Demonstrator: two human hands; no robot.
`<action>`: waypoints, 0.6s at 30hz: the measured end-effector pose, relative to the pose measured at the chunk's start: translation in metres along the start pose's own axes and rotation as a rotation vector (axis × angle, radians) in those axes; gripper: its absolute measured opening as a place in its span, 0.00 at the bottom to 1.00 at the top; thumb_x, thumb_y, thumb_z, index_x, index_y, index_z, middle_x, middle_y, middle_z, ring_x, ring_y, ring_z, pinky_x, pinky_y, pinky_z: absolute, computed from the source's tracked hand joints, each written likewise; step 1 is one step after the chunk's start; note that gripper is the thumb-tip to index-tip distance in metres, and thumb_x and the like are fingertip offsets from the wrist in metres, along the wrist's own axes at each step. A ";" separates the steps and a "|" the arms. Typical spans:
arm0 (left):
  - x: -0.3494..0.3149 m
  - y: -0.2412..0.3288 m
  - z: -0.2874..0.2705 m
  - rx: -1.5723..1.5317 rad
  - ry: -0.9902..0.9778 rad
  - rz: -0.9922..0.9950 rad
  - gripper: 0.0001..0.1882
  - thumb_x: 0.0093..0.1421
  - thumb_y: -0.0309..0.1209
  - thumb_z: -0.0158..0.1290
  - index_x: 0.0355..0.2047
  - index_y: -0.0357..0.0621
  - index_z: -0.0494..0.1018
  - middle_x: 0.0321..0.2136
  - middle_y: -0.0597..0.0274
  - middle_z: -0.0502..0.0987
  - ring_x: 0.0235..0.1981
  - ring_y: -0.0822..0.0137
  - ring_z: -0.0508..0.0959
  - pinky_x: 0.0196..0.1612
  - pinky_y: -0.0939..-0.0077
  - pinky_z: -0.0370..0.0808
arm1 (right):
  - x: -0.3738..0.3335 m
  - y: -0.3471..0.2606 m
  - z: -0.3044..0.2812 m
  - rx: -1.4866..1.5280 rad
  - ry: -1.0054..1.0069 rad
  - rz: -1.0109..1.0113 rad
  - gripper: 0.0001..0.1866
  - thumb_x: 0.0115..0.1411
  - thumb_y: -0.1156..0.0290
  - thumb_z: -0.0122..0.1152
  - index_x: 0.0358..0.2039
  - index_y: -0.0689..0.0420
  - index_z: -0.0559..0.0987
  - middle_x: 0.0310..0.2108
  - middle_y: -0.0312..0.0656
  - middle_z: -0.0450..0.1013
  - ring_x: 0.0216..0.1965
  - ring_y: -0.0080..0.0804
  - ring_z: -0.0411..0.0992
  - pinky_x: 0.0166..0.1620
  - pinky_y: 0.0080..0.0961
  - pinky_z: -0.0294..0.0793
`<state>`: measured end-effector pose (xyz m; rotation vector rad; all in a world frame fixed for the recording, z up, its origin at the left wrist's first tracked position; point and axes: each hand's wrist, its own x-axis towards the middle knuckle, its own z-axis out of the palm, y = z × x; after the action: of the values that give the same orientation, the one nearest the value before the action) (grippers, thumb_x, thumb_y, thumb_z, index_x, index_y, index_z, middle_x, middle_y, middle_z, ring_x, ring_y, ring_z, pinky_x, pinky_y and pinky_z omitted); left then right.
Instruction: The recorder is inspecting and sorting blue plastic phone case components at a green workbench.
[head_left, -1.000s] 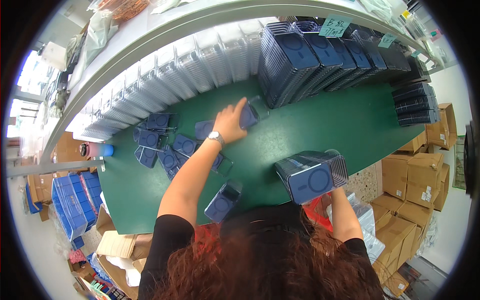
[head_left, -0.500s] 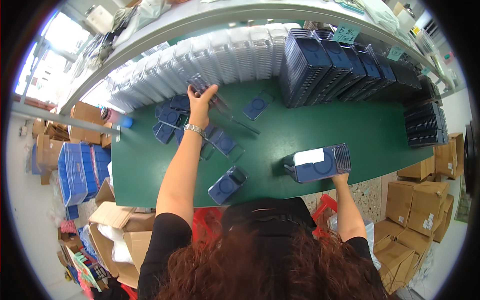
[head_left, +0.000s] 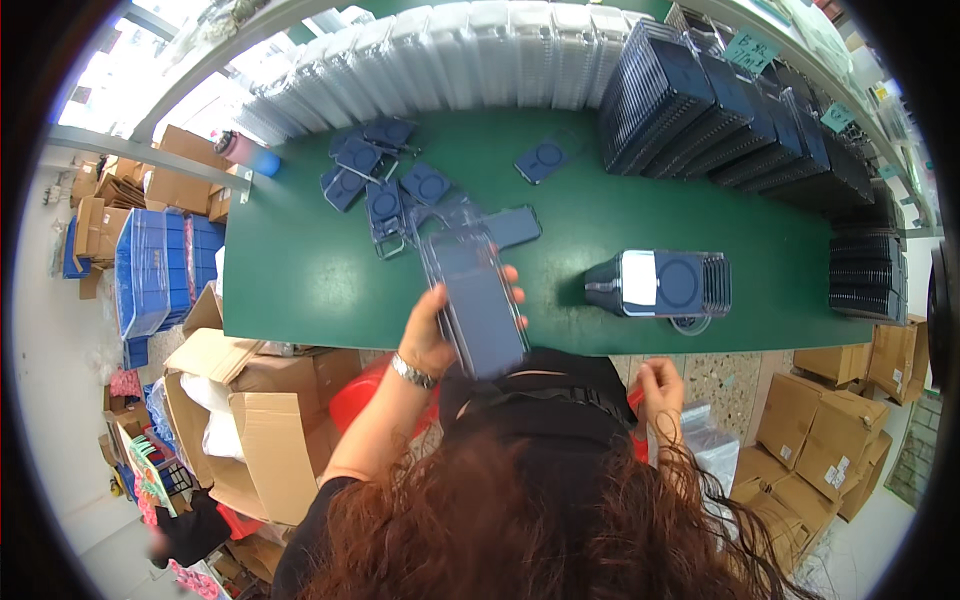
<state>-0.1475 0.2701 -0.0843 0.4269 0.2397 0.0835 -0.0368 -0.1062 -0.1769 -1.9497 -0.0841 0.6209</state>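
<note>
In my left hand [head_left: 432,335] is a dark blue phone case [head_left: 484,315] with clear edges, gripped by its sides above the table's front edge. My right hand [head_left: 661,390] hovers just off that edge, fingers curled together; anything between them is too small to make out. To its upper right lies a stack of blue phone cases [head_left: 680,283] with a white label [head_left: 641,283] on top. Another phone case [head_left: 515,227] rests behind my left hand, beside a loose heap of blue cases [head_left: 385,200]. One single case [head_left: 543,162] lies farther back.
Clear plastic trays [head_left: 440,65] line the back of the green table [head_left: 300,290]. Tall stacks of dark cases [head_left: 665,105] stand at the back right, others [head_left: 865,275] at the right end. A bottle [head_left: 248,154] sits at the left; cardboard boxes [head_left: 275,440] flank the table.
My left hand has come back from the far trays toward me, now with a phone case. My right hand has let go of the labelled stack and dropped to the front edge.
</note>
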 end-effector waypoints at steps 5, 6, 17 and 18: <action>-0.043 -0.050 0.004 -0.010 -0.066 -0.132 0.57 0.47 0.49 0.69 0.70 0.45 0.49 0.57 0.46 0.70 0.57 0.47 0.74 0.58 0.44 0.73 | -0.031 -0.084 0.048 0.140 -0.268 -0.043 0.04 0.65 0.77 0.59 0.40 0.61 0.76 0.32 0.33 0.74 0.34 0.19 0.72 0.41 0.17 0.71; -0.051 -0.051 0.007 0.075 -0.093 -0.189 0.57 0.46 0.48 0.70 0.69 0.45 0.49 0.57 0.45 0.70 0.57 0.47 0.74 0.58 0.45 0.72 | -0.033 -0.106 0.056 0.189 -0.308 -0.074 0.05 0.65 0.77 0.60 0.40 0.62 0.76 0.32 0.34 0.74 0.35 0.20 0.72 0.42 0.17 0.71; -0.066 -0.052 0.044 0.212 0.023 0.113 0.56 0.46 0.43 0.70 0.70 0.51 0.50 0.65 0.50 0.60 0.59 0.53 0.71 0.58 0.59 0.73 | -0.009 -0.190 0.116 -0.202 -0.116 -1.061 0.10 0.53 0.86 0.65 0.37 0.64 0.79 0.32 0.46 0.76 0.33 0.41 0.74 0.36 0.31 0.74; -0.067 -0.052 0.046 0.230 0.035 0.124 0.56 0.46 0.43 0.70 0.70 0.51 0.50 0.65 0.50 0.60 0.59 0.53 0.71 0.58 0.59 0.73 | -0.011 -0.192 0.115 -0.204 -0.123 -1.070 0.10 0.54 0.86 0.65 0.37 0.64 0.80 0.32 0.45 0.76 0.34 0.40 0.74 0.37 0.30 0.74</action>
<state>-0.1996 0.1963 -0.0515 0.6691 0.2578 0.1862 -0.0586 0.0732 -0.0443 -1.7247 -1.2092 0.0021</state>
